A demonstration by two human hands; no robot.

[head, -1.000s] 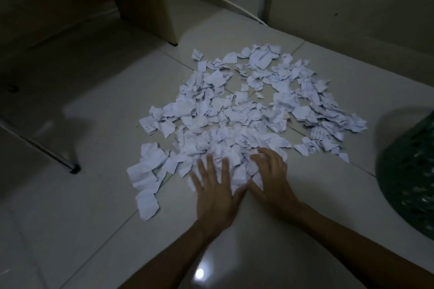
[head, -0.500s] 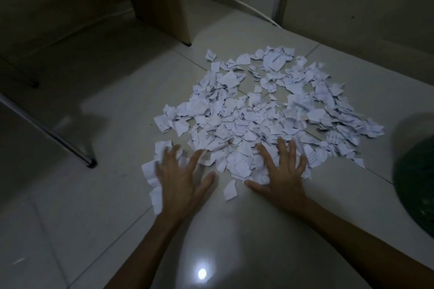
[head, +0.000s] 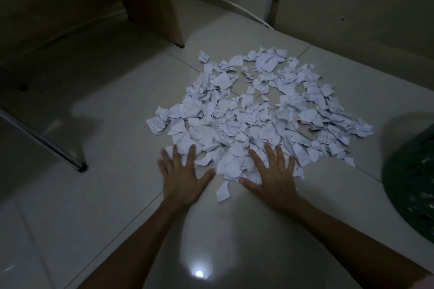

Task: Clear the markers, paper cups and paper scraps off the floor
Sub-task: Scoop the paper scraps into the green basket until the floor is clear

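Note:
A wide heap of torn white paper scraps (head: 256,110) covers the pale tiled floor (head: 117,124) in front of me. My left hand (head: 182,176) lies flat with fingers spread at the heap's near left edge, fingertips touching scraps. My right hand (head: 272,176) lies flat and spread on the near middle of the heap, scraps under its fingers. One loose scrap (head: 222,191) sits between the two hands. No markers or paper cups are in view.
A dark green perforated basket (head: 413,183) stands at the right edge. A wooden desk leg (head: 155,2) rises at the back left, a metal chair leg (head: 47,145) slants in from the left. A white cable (head: 234,6) runs along the back wall.
Both hands spread apart from the middle of the heap's near edge; the left hand swept leftward and pushed the stray left scraps into the heap. One scrap was left between the hands.

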